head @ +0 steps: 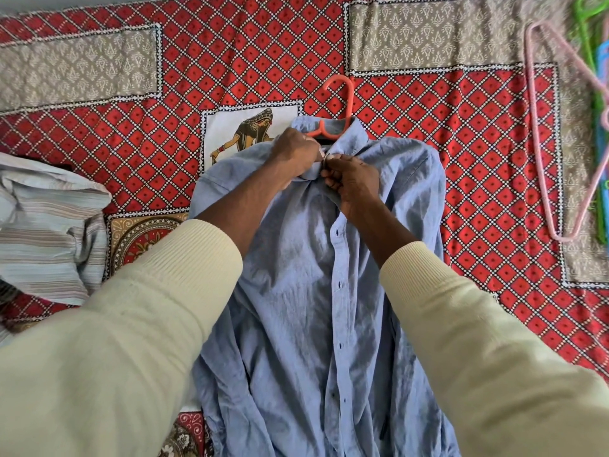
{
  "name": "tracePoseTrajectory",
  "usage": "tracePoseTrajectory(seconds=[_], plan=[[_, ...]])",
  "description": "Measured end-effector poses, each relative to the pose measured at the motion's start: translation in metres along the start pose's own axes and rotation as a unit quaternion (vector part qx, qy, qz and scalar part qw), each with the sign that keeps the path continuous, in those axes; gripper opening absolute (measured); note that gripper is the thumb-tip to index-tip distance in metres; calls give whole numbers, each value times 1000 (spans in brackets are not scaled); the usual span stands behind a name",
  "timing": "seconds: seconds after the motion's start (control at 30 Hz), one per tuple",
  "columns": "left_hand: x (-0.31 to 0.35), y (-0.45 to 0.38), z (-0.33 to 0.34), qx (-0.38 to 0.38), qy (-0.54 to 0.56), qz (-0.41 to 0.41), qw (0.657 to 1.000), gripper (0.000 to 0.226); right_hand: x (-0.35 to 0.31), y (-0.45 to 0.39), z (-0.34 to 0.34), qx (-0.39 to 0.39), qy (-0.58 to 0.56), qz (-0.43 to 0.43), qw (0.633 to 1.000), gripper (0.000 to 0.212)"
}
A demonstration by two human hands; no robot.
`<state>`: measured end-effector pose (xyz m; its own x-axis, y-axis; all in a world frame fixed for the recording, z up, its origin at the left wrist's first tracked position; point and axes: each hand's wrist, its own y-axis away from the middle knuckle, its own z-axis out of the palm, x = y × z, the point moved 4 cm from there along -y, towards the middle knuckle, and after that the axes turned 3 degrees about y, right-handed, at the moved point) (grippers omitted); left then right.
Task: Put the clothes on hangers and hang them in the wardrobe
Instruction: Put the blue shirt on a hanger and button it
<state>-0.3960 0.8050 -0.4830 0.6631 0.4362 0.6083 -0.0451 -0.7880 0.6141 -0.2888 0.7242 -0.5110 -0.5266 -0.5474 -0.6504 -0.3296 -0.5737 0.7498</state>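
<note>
Hands, left [296,150] and right [351,179], pinch the shirt [296,308] collar at frame centre; tugging may slip the hanger [339,103] out.

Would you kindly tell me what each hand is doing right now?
Left hand: closed, pinching the collar of the light blue button-up shirt.
Right hand: closed, gripping the same shirt's front edge at the neck.
</note>
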Motion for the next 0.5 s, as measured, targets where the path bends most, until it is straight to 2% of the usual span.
tracePoseTrajectory(seconds=[0.1,0.23,0.4,0.5], plan=[[3,4,-2,1,2,19,1000,19,-3,2,0,-11,11,3,1000,13],[-2,8,1,22,10,63,998,19,-4,4,2,5,29,-27,999,22],[-5,10,3,-11,31,68,997,17,-2,4,6,16,60,-70,996,25],[-4,12,6,-7,38,69,997,19,-1,2,2,42,42,-59,997,27]])
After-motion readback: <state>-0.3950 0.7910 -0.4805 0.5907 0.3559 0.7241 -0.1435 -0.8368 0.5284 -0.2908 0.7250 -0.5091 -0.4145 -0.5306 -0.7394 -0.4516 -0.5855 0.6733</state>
